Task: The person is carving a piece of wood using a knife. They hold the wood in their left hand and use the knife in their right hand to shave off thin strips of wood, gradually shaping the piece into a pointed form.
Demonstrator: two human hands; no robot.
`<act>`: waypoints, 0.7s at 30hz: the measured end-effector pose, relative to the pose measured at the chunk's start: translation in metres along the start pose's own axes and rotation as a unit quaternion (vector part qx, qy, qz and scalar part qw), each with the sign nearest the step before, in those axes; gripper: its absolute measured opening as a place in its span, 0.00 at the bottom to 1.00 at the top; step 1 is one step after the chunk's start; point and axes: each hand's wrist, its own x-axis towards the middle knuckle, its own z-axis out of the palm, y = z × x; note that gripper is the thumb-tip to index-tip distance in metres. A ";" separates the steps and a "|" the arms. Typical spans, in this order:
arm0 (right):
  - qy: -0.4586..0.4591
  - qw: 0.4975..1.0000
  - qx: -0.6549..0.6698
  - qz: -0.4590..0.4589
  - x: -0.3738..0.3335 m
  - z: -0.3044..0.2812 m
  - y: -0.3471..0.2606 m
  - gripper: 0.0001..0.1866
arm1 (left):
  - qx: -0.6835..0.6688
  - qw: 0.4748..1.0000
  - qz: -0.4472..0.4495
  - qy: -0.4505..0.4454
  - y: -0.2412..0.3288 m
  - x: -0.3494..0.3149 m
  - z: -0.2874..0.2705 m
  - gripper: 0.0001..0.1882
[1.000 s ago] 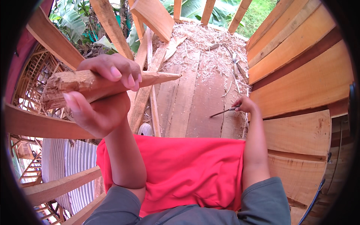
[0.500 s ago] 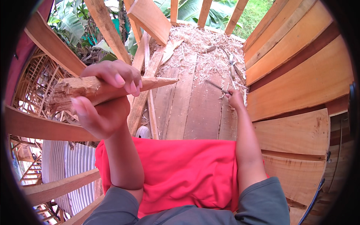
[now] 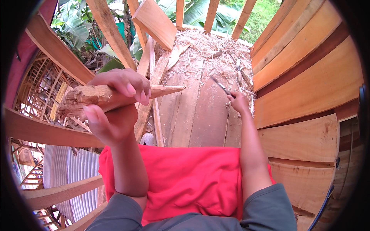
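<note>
Knife (image 3: 220,85) has swung to point far-left, its handle gripped in the closed right hand (image 3: 239,103). Near left, the left hand (image 3: 120,120) clasps a pointed stick (image 3: 104,99); keeping it steady and its fingertips off the cutting path seems wise.

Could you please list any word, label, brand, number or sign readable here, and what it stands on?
There are none: no lettering can be read on the pointed wooden piece in the left hand, the slim tool in the right hand, the red cloth or the plank wall.
</note>
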 end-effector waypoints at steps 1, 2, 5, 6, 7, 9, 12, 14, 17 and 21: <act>-0.031 0.999 0.019 -0.038 -0.002 -0.004 0.000 0.17 | 0.001 1.000 0.000 0.004 0.000 0.000 0.000 0.30; -0.092 0.990 0.032 -0.102 0.001 -0.001 0.006 0.17 | 0.001 1.000 0.000 0.007 0.000 0.000 0.000 0.30; -0.185 0.977 -0.045 -0.092 -0.006 -0.002 -0.009 0.18 | -0.002 1.000 -0.003 0.014 0.000 -0.002 -0.002 0.29; -0.148 0.987 -0.048 -0.051 -0.007 0.003 -0.011 0.18 | -0.001 1.000 -0.003 0.008 -0.001 -0.001 -0.001 0.29; -0.091 0.994 -0.058 0.003 -0.006 0.003 -0.012 0.18 | 0.000 1.000 -0.004 0.002 -0.001 0.000 0.000 0.29; 0.022 0.991 -0.074 0.107 -0.002 0.004 -0.018 0.17 | -0.008 1.000 0.000 0.009 -0.001 0.000 0.001 0.30; -0.024 0.999 0.023 0.000 0.013 0.003 0.021 0.16 | -0.029 0.999 0.008 0.022 -0.003 0.001 0.003 0.32; -0.134 0.984 0.080 -0.085 0.016 -0.001 0.035 0.15 | -0.016 1.000 -0.003 0.000 -0.001 0.001 0.001 0.29; -0.150 0.987 -0.037 -0.036 0.011 -0.004 0.026 0.17 | -0.007 1.000 -0.006 0.003 0.001 0.000 -0.001 0.29; 0.139 0.976 -0.099 0.138 0.010 0.000 0.013 0.13 | -0.010 1.000 -0.004 -0.017 0.000 0.002 0.001 0.29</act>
